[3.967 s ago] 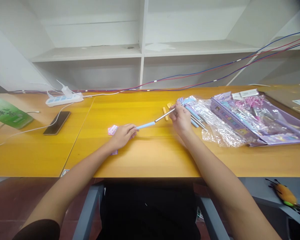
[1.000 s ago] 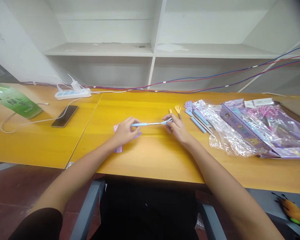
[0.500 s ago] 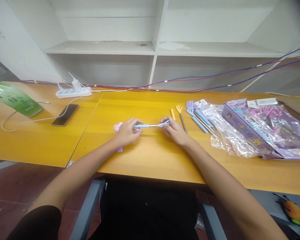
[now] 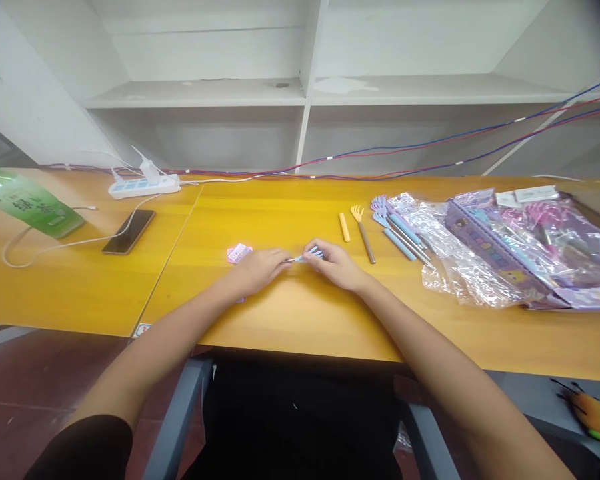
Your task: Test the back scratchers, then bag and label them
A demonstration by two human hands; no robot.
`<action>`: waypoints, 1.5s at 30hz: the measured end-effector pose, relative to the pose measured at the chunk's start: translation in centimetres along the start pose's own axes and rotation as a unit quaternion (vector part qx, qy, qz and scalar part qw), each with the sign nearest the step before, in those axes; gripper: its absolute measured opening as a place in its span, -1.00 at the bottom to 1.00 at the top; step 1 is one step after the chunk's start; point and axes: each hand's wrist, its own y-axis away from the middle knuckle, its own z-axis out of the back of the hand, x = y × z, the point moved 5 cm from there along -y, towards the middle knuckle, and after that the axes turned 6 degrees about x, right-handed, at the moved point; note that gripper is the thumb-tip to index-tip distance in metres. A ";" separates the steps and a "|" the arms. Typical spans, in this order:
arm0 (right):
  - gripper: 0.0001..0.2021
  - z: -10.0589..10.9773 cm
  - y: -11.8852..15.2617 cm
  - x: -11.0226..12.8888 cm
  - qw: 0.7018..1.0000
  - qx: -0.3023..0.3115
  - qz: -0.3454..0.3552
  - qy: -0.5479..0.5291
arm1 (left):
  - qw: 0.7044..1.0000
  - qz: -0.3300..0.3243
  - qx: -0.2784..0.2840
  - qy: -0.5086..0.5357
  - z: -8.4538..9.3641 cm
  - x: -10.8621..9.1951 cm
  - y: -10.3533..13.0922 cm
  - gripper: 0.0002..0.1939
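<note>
My left hand point(image 4: 263, 270) is closed around the handle end of a blue claw-headed stick, hiding most of it. The stick's blue claw point(image 4: 314, 253) lies in the fingers of my right hand point(image 4: 336, 263), and a short piece of metal rod shows between the hands. A pink-and-white packet point(image 4: 239, 253) lies on the table, partly under my left hand. Right of my hands are a yellow handle piece point(image 4: 345, 227), a yellow claw on a metal rod point(image 4: 366, 241), and several blue and purple claw sticks point(image 4: 403, 230).
Crumpled clear plastic point(image 4: 473, 270) and a purple box point(image 4: 500, 250) of wrapped items lie at the right. A phone point(image 4: 129, 232), power strip point(image 4: 144, 187) and green bottle point(image 4: 33, 201) stand or lie at the left. Cables run along the table's back edge.
My hands have come closer together. My left hand has moved right along the stick and now covers its blue handle. More of the packet shows. The view has shifted slightly.
</note>
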 end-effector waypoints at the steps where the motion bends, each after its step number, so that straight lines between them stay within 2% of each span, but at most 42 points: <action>1: -0.58 0.1 -0.1 0.0 1.000 -0.008 -0.002 -0.010 | 1.000 0.005 -0.001 -0.007 0.0 0.0 0.0 -0.69; 8: -0.55 0.9 -0.8 1.1 0.993 -0.039 0.017 -0.114 | 0.997 0.029 -0.031 -0.072 1.4 0.3 -0.4 -0.71; 11: -0.54 2.3 -1.0 0.9 0.983 -0.076 0.020 -0.164 | 0.994 0.033 -0.057 -0.091 2.1 1.0 -0.5 -0.70; 16: -0.62 7.7 -0.2 0.3 0.949 -0.226 0.065 -0.212 | 0.986 0.089 -0.078 -0.122 4.3 3.5 -0.8 -0.68; 23: -0.64 14.9 2.1 -1.1 0.898 -0.314 0.081 -0.296 | 0.972 0.157 -0.104 -0.141 8.0 8.0 -0.1 -0.71; 26: -0.70 18.1 4.1 -2.0 0.849 -0.383 0.077 -0.356 | 0.968 0.174 -0.116 -0.142 8.8 9.4 0.4 -0.71; 28: -0.75 19.5 5.4 -2.3 0.808 -0.428 0.077 -0.398 | 0.969 0.169 -0.114 -0.139 8.8 9.6 0.2 -0.72; 32: -0.77 20.3 6.7 -1.9 0.751 -0.488 0.107 -0.433 | 0.973 0.151 -0.111 -0.135 8.1 8.6 -1.0 -0.72; 35: -0.76 20.2 7.2 -1.6 0.732 -0.510 0.123 -0.435 | 0.974 0.141 -0.118 -0.134 8.1 8.4 -1.2 -0.72; 40: -0.72 21.9 9.8 -2.5 0.678 -0.568 0.159 -0.439 | 0.967 0.180 -0.119 -0.137 9.4 10.9 0.7 -0.70; 42: -0.70 22.5 10.6 -2.5 0.673 -0.576 0.167 -0.433 | 0.967 0.185 -0.114 -0.134 9.7 11.9 1.4 -0.69; 45: -0.68 22.7 10.5 -2.0 0.697 -0.568 0.173 -0.402 | 0.966 0.187 -0.118 -0.130 10.1 12.9 2.0 -0.67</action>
